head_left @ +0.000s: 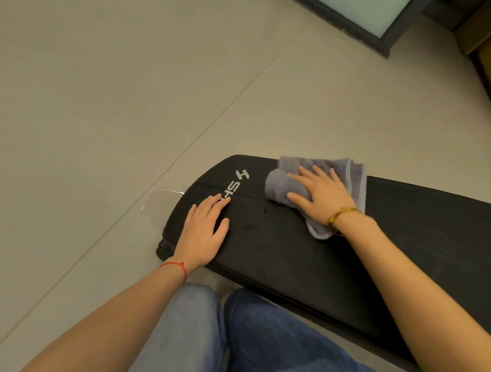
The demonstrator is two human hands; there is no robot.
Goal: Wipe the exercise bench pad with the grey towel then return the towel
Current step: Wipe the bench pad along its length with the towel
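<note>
wiping | our right hand (321, 196) flat, fingers straight, on towel (353, 179) | left hand (204, 231) flat on pad (277, 247) | unwiped pad runs rightward (long axis)

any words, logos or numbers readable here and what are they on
"SH": white letters printed on the black bench pad, beside a white logo mark shaped like a sideways H. The rest of the word is hidden under the left hand.
The grey towel under the right hand shows no text.
Nothing else in view is readable.
</note>
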